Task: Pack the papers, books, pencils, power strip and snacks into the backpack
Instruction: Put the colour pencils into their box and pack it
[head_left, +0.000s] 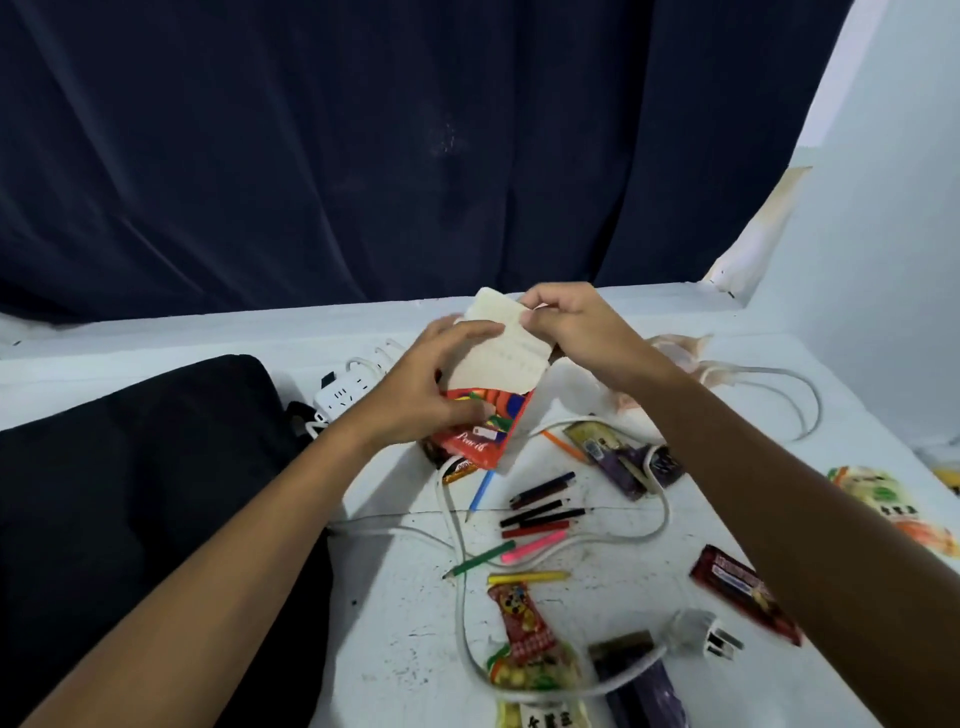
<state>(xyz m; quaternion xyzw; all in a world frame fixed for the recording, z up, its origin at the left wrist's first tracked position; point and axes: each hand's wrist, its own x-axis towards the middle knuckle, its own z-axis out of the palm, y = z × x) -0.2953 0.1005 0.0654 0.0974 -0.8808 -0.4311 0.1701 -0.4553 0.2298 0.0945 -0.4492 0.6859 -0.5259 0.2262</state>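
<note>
A dark navy curtain (363, 145), soft and deeply folded, is hung across the back. Below it a white painted table (613, 587), scuffed and speckled with dark marks, is spread out. A black fabric backpack (130, 493), matte and rounded at the corners, is laid on the table's left side.

A white power strip (345, 392), a smooth plastic block, is seen just right of the backpack; its round white cable (460, 597) is looped across the table to a pronged plug (701, 635) near the front.

Above the table's middle a red glossy pencil box (480, 431), flat and rectangular, is gripped by the left hand (431, 387), whose fingers are curled round its upper edge. A pale cardboard flap (504, 353) is raised from the box's top and is pinched at its upper corner by the right hand (576, 332) between thumb and fingertips.

Slim coloured pencils (540, 519) are scattered on the table below the box, some touching the cable. Crinkled foil snack packets are lain around them: a red and yellow packet (524, 639) at the front, a dark red bar (743, 587) to the right, a purple wrapper (631, 462) farther back.
</note>
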